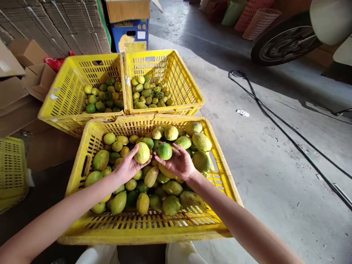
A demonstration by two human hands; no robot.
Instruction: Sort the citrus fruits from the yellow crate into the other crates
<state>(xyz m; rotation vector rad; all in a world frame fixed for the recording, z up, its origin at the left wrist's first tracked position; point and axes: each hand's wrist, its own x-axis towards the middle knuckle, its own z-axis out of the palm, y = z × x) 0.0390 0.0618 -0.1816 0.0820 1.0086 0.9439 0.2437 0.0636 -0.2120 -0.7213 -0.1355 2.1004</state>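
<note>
My left hand (129, 167) is closed round a yellow-green lemon (142, 153). Beside it, my right hand (180, 161) holds a round green lemon (164, 151), its fingers curled beneath the fruit. Both hands are close together above the near yellow crate (145, 234). Many green and yellow lemons fill the bottom of that crate, some with brown marks; a long pale one (151, 176) lies just below my hands. Larger rough-skinned fruit (201, 142) is heaped at the crate's right side.
Two yellow crates stand behind, a left one (60, 95) and a right one (189, 86), both partly filled with lemons. Opened cardboard boxes (16, 95) lie at left. A black cable (288, 135) crosses the concrete floor near a wheel (286, 38).
</note>
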